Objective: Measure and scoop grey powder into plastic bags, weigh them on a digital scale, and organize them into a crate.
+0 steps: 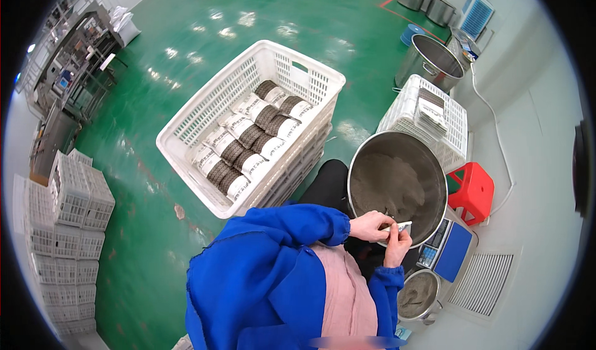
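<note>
Over the near rim of a large steel pot (pixel 438 208), both my hands meet at a small white packet (pixel 403 226). My left hand (pixel 371 227) reaches in from the left and pinches one side of it. From below, my right hand (pixel 397 247) has its fingers closed on the other side. Much of the packet is hidden by my fingers. Grey-brown powder (pixel 388 182) lies in the pot, heaped unevenly.
Left of the pot, a white crate (pixel 186 111) on stacked crates holds rows of white-and-brown packets (pixel 251 132). To the right are a red stool (pixel 478 191), a blue-topped scale (pixel 453 252) and a smaller powder pot (pixel 429 313). Packets (pixel 432 111) lie on an upturned crate (pixel 456 136).
</note>
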`<state>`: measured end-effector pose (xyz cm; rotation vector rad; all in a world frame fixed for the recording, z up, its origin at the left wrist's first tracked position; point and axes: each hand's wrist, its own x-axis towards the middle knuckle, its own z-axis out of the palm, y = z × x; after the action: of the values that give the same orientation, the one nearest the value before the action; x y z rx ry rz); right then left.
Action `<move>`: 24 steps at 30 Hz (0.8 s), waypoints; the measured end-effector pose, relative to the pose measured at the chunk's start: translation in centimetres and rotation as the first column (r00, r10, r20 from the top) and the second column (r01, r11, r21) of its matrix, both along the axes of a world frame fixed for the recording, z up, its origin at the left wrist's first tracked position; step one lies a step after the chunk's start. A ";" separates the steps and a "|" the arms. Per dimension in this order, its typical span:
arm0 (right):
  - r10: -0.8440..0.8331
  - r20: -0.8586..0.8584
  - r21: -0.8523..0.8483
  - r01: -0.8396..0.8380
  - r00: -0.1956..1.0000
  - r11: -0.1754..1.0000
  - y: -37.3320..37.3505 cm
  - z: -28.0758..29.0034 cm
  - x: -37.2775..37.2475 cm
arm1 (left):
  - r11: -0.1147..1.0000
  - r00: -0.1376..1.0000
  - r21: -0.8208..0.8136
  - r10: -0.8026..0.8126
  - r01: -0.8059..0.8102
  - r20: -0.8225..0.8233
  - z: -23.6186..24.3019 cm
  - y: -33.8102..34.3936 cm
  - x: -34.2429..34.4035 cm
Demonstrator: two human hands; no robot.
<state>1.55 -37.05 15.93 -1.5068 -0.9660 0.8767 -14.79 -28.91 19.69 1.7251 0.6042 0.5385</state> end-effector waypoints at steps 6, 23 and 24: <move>0.073 -0.031 -0.044 -0.075 0.997 0.996 -0.2 0.1 -0.1 | 1.000 0.999 0.003 -0.031 0.031 -0.007 -2.2 0.2 0.0; 0.117 0.042 -0.176 -0.108 0.992 0.978 -1.4 -3.0 1.2 | 0.976 0.925 0.200 -0.001 0.083 -0.379 -4.4 0.5 2.9; 0.087 0.372 -0.141 -0.037 0.924 0.989 -1.5 -3.9 1.5 | 0.927 0.885 0.370 0.125 0.056 -0.449 -3.9 0.1 3.2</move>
<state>3.06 -38.52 12.03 -1.8088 -1.2612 0.7164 -11.58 -28.79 15.75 2.2402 0.9196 0.2658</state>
